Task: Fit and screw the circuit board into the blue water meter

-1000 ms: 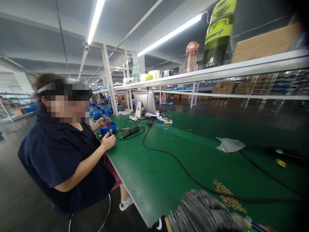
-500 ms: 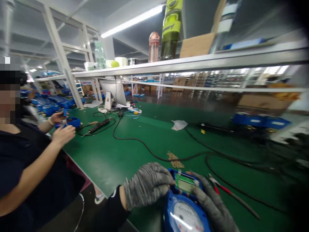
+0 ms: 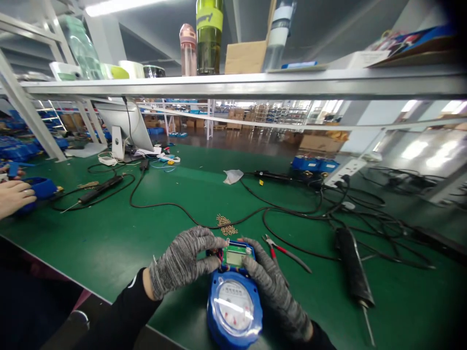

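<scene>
Shifted left to lower-centre frame, the round blue plastic meter (image 3: 235,305) is sitting between my grey-knit-gloved left hand (image 3: 185,260) and right hand (image 3: 270,283), both grasping its open top, probably steadying the green circuit board (image 3: 234,258).

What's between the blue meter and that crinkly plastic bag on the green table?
In the head view, a pile of small brass-coloured pieces and a black cable lie between the blue meter and the plastic bag.

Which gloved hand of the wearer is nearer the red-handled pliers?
Right: the right hand is just left of the pliers; the left hand is farther, at the water meter's left edge.
</scene>
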Demonstrator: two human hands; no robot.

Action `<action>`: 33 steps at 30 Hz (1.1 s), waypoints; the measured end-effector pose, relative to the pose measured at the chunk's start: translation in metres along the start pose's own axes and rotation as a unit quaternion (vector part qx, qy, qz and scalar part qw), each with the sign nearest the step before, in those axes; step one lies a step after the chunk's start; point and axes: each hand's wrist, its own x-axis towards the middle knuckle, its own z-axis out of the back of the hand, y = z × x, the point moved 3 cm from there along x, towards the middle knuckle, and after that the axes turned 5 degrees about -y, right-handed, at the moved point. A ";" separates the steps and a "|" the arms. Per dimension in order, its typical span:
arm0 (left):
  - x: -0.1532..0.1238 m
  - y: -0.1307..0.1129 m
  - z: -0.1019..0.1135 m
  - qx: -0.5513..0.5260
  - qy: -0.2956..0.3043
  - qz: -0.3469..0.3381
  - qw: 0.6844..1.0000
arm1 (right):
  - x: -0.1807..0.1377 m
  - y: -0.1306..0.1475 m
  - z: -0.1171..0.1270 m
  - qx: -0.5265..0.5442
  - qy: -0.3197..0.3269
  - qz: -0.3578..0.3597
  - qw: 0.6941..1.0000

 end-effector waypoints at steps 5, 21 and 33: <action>0.003 -0.001 0.000 -0.017 0.058 0.028 0.998 | 0.000 -0.001 0.000 0.012 0.000 0.005 1.000; 0.002 -0.024 0.009 0.119 0.158 -0.036 0.980 | 0.000 -0.016 -0.001 0.057 0.043 -0.032 0.997; 0.021 -0.009 0.002 0.072 0.151 0.071 0.983 | -0.002 -0.015 -0.003 0.067 0.025 -0.038 0.997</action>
